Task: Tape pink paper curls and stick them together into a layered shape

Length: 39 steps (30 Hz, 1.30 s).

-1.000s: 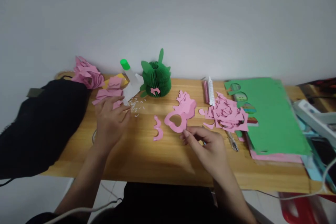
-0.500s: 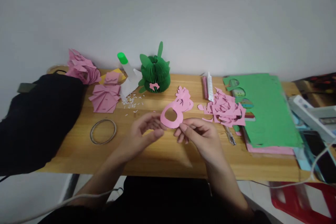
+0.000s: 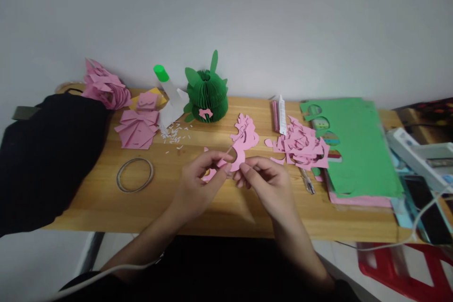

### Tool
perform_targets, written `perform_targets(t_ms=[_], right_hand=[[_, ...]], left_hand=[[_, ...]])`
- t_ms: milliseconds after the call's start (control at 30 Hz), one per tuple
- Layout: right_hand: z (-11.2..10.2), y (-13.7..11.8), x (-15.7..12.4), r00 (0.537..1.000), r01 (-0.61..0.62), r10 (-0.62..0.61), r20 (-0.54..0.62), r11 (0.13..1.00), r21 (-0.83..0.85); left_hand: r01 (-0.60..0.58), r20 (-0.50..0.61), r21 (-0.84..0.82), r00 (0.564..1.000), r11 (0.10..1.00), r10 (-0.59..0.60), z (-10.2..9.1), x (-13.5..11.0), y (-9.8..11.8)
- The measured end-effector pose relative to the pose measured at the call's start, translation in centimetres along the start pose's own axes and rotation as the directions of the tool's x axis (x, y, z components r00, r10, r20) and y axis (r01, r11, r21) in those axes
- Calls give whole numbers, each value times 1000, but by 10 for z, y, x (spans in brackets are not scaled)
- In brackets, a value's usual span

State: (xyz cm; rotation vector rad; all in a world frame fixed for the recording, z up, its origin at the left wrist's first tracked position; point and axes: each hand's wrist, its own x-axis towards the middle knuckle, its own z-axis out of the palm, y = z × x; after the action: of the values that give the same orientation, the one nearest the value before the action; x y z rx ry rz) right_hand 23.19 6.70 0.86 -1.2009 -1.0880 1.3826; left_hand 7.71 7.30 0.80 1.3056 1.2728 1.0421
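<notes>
A pink paper ring [image 3: 239, 160] is held up over the wooden table, bent at its left side. My left hand [image 3: 204, 177] pinches that bent side between thumb and fingers. On the ring's lower right edge, my right hand [image 3: 264, 175] is closed, thumb against fingertips. Another pink paper piece [image 3: 209, 175] shows partly behind my left fingers. Just beyond the ring lie pink flower-like paper cutouts [image 3: 247, 132]. Farther back stands a green pleated paper figure [image 3: 207, 94] with leaf-shaped pieces and a small pink paper piece [image 3: 205, 113] on its front.
Pink scraps [image 3: 302, 144], a white tube [image 3: 282, 115] and green sheets [image 3: 361, 151] lie right. To the left are a tape-like ring [image 3: 135, 175], folded pink paper [image 3: 138, 128], white bits [image 3: 173, 134], a green-capped glue stick [image 3: 162, 73] and a black bag [image 3: 53, 160].
My left hand has closed from open fingers onto the left side of the pink paper ring, which is now bent. My right hand keeps its grip. The view has shifted slightly.
</notes>
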Motion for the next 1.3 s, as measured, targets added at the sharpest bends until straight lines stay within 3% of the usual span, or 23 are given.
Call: perform_targets(t_ms=[100, 200, 333, 400, 500, 633, 800, 1300], right_hand=[[-2, -1, 1, 999, 0, 0, 47, 1000, -5], [-6, -1, 0, 997, 8, -8, 80, 1000, -3], [-11, -3, -3, 986, 30, -24, 165, 999, -33], [-12, -6, -5, 973, 48, -28, 229, 996, -81], [-11, -9, -6, 950, 106, -50, 307, 980, -169], [-9, -10, -7, 939, 170, -76, 334, 950, -261], [-7, -10, -7, 941, 176, -72, 331, 939, -295], [4, 1, -6, 963, -42, 80, 256, 987, -153]], left_hand=[[28, 21, -8, 999, 1000, -28, -2, -1, 1], [53, 122, -34, 991, 998, -49, -14, 1, 1], [195, 408, -139, 905, 971, -123, -40, 11, -5], [262, 464, -299, 880, 918, -100, -47, 17, -8], [333, 414, -429, 899, 840, -145, -43, 22, -7], [362, 323, -333, 911, 871, -255, -29, 22, 3], [310, 222, -327, 943, 893, -246, -20, 19, 8], [317, 118, -400, 948, 860, -294, -17, 20, 5]])
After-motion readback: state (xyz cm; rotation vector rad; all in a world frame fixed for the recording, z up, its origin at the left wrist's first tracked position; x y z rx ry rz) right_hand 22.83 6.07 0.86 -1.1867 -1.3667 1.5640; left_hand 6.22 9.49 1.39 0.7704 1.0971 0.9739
